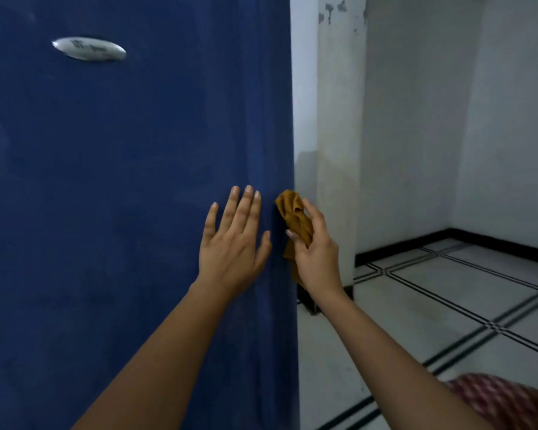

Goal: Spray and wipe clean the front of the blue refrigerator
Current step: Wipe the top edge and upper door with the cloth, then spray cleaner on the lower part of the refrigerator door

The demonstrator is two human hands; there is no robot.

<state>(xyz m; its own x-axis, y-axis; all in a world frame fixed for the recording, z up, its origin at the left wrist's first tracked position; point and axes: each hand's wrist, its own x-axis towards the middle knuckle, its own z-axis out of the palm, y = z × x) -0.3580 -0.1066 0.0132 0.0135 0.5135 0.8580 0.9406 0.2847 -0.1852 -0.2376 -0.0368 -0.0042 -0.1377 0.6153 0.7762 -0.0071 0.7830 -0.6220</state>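
The blue refrigerator (112,197) fills the left half of the view, with a silver oval badge (89,49) high on its door. My left hand (235,240) lies flat against the door near its right edge, fingers spread. Just to its right, my right hand (316,252) grips a crumpled mustard-brown cloth (294,217), pressed to the door's right edge. No spray bottle is in view.
A white wall and pillar (339,135) stand right beside the refrigerator. White floor tiles with black lines (448,305) spread to the right, edged by a black skirting. A bit of red patterned clothing (507,398) shows at the bottom right.
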